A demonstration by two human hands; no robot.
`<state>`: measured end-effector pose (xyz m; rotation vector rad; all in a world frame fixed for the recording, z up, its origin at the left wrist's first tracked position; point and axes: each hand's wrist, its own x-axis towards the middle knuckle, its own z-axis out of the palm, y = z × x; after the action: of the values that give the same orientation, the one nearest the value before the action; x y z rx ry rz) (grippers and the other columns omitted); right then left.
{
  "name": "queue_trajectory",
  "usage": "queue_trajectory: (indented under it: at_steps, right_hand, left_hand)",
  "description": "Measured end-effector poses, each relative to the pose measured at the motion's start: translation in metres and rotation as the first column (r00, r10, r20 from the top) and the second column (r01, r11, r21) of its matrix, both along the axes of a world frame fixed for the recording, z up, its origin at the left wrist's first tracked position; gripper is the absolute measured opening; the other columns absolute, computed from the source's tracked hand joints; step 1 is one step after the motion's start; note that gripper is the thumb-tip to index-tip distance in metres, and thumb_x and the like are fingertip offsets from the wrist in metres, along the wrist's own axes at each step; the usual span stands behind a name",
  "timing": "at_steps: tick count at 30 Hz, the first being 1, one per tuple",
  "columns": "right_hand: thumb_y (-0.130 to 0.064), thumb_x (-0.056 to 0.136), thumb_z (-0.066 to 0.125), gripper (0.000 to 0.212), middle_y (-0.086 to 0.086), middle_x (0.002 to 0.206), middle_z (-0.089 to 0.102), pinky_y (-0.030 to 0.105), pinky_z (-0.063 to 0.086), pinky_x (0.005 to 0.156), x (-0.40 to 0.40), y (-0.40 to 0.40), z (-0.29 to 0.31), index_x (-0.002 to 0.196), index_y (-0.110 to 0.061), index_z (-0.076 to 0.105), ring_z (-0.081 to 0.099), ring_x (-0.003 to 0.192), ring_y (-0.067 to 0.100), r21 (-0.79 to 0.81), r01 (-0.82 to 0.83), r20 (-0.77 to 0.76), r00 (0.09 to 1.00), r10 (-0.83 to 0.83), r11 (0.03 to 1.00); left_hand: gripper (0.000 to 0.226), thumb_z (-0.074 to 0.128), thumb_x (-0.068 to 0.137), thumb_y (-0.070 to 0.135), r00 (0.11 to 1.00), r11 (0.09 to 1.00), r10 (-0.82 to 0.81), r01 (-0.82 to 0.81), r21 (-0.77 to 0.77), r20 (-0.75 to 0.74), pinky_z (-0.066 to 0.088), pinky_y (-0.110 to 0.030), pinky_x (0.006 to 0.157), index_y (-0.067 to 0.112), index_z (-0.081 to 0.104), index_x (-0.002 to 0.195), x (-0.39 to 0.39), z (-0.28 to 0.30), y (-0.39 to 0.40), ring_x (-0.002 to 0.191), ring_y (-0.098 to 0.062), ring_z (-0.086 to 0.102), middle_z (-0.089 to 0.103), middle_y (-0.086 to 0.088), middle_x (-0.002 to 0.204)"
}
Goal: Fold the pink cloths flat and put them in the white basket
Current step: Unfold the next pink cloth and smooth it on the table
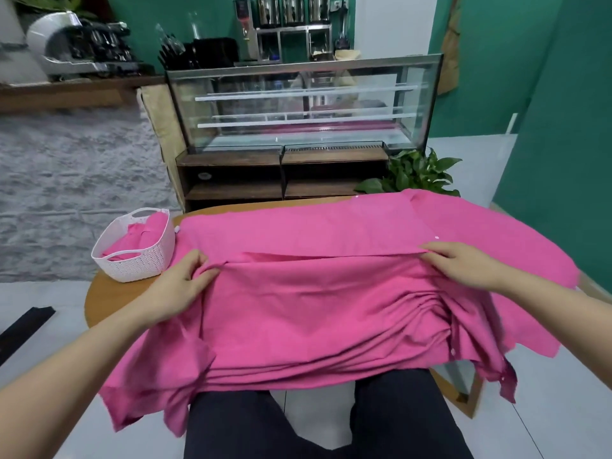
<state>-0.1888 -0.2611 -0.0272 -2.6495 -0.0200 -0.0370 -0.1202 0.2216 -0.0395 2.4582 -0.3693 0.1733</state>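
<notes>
Head view, pink cloth (318, 303) pinched between left hand (185, 283), right hand (463, 263)

matt pink cloth (314, 303), perforated white plastic basket (139, 260)

The pink cloth (314, 293) covers most of my round wooden table (109, 299) and my lap. My forearms run off the bottom corners. Folded pink pieces lie half hidden inside the white basket (132, 260).

No text, label, brand, number or sign can be read anywhere in the view; the small oval mark on the dark wooden cabinet (231, 180) beyond the fingers is too blurred to make out.
</notes>
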Motion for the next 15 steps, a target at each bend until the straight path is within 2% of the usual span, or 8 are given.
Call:
queue_trajectory:
  at_steps: [2, 4, 6, 7, 9, 10, 12, 15]
  right_hand:
    - [-0.024, 0.106, 0.041, 0.035, -0.005, 0.131, 0.058, 0.011, 0.025, 0.092, 0.020, -0.002, 0.006, 0.135, -0.018, 0.059, 0.048, 0.125, 0.015, 0.053, 0.050, 0.027, 0.998, -0.052, 0.997]
    - [-0.024, 0.106, 0.041, 0.034, 0.000, 0.129, 0.061, 0.020, 0.031, 0.094, 0.034, -0.003, 0.012, 0.130, -0.014, 0.062, 0.051, 0.122, 0.021, 0.078, 0.110, 0.067, 0.991, -0.115, 0.991]
    - [-0.024, 0.105, 0.040, 0.031, 0.010, 0.117, 0.068, 0.026, 0.036, 0.081, 0.051, -0.003, 0.021, 0.114, -0.008, 0.066, 0.057, 0.105, 0.026, 0.057, 0.147, 0.094, 0.984, -0.152, 0.987]
    - [-0.025, 0.104, 0.041, 0.030, 0.012, 0.107, 0.070, 0.029, 0.035, 0.075, 0.059, -0.003, 0.026, 0.105, -0.008, 0.066, 0.058, 0.098, 0.028, 0.043, 0.160, 0.123, 0.979, -0.164, 0.986]
    - [-0.036, 0.101, 0.049, 0.028, 0.004, 0.093, 0.070, 0.032, 0.039, 0.072, 0.075, -0.005, 0.035, 0.092, -0.016, 0.068, 0.061, 0.094, 0.027, 0.021, 0.180, 0.192, 0.965, -0.181, 0.983]
    - [-0.044, 0.098, 0.052, 0.028, -0.002, 0.094, 0.069, 0.034, 0.045, 0.075, 0.083, -0.006, 0.039, 0.092, -0.024, 0.070, 0.061, 0.095, 0.024, 0.005, 0.192, 0.209, 0.960, -0.188, 0.981]
    - [-0.056, 0.095, 0.050, 0.031, -0.009, 0.102, 0.070, 0.039, 0.052, 0.084, 0.098, -0.006, 0.045, 0.102, -0.035, 0.072, 0.062, 0.101, 0.021, -0.073, 0.219, 0.195, 0.960, -0.201, 0.973]
    - [-0.053, 0.099, 0.045, 0.034, -0.006, 0.108, 0.070, 0.040, 0.052, 0.084, 0.127, -0.002, 0.043, 0.108, -0.034, 0.072, 0.062, 0.105, 0.026, -0.203, 0.224, 0.173, 0.966, -0.190, 0.953]
  left_hand:
    - [0.023, 0.066, 0.093, 0.015, 1.000, 1.000, -0.006, 0.006, 0.004, -0.027, 0.038, -0.024, 0.063, 0.014, 0.045, 0.084, 0.015, 0.007, -0.001, 0.063, -0.015, 0.043, 0.049, 0.002, 0.070]
    - [0.026, 0.071, 0.088, 0.011, 0.996, 0.998, -0.062, 0.061, -0.009, -0.059, 0.036, -0.020, 0.063, 0.017, 0.046, 0.086, 0.025, 0.013, -0.002, 0.069, -0.017, 0.044, 0.049, 0.003, 0.075]
    - [0.032, 0.079, 0.082, 0.025, 0.990, 0.996, -0.093, 0.092, -0.010, -0.110, 0.038, -0.020, 0.071, 0.024, 0.051, 0.096, 0.038, 0.023, -0.006, 0.076, -0.012, 0.049, 0.055, 0.006, 0.084]
    - [0.035, 0.080, 0.081, 0.036, 0.986, 0.997, -0.081, 0.083, 0.009, -0.145, 0.040, -0.021, 0.079, 0.028, 0.054, 0.102, 0.045, 0.029, -0.008, 0.083, -0.006, 0.053, 0.058, 0.009, 0.091]
    - [0.035, 0.067, 0.083, 0.056, 0.983, 0.996, -0.062, 0.071, 0.047, -0.175, 0.045, -0.029, 0.091, 0.029, 0.065, 0.105, 0.062, 0.038, -0.013, 0.093, -0.005, 0.059, 0.067, 0.010, 0.098]
    - [0.039, 0.059, 0.086, 0.059, 0.984, 0.997, -0.063, 0.069, 0.031, -0.168, 0.047, -0.030, 0.090, 0.023, 0.070, 0.097, 0.070, 0.042, -0.017, 0.089, -0.008, 0.061, 0.069, 0.006, 0.092]
    - [0.042, 0.053, 0.095, 0.048, 0.991, 1.000, -0.015, 0.012, -0.022, -0.136, 0.046, -0.025, 0.075, 0.011, 0.068, 0.082, 0.086, 0.047, -0.023, 0.075, -0.012, 0.058, 0.068, -0.003, 0.079]
    - [0.038, 0.047, 0.103, 0.035, 0.988, 0.992, 0.130, -0.130, 0.008, -0.086, 0.037, -0.032, 0.067, 0.011, 0.060, 0.077, 0.114, 0.047, -0.036, 0.079, -0.019, 0.056, 0.064, -0.005, 0.081]
